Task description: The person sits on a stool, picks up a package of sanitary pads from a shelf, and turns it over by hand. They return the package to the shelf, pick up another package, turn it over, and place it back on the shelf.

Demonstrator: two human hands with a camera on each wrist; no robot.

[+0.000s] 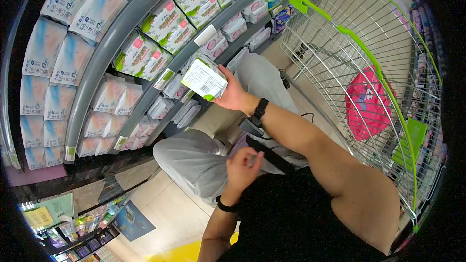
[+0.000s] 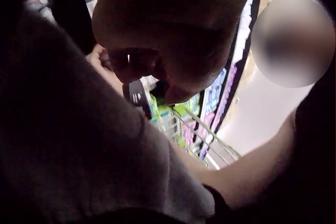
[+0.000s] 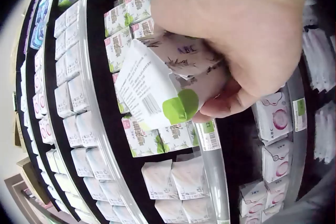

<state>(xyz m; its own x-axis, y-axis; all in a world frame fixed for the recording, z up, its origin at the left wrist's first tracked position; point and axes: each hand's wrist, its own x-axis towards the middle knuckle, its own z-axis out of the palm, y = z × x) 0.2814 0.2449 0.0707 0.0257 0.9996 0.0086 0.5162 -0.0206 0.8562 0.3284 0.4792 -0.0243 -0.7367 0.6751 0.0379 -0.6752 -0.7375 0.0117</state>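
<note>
My right hand (image 1: 233, 90) holds a small pack of sanitary pads (image 1: 204, 77) out before the shelf. Its white face with printed text and a barcode is turned up toward the head camera. In the right wrist view, the thumb and fingers wrap round the same pack (image 3: 144, 87), covering part of its patterned side; one corner is green. My left hand (image 1: 242, 167) hangs over the lap with its fingers loosely curled and nothing visible in it. The left wrist view shows that hand (image 2: 157, 40) dark and close to the camera.
Curved grey shelves hold rows of white-and-green packs (image 1: 160, 26) and pale blue-pink packs (image 1: 56, 46). On the right stands a wire shopping cart (image 1: 378, 70) with green trim and a pink bag (image 1: 369, 104). Bent knees in grey trousers (image 1: 189, 157) are below the hands.
</note>
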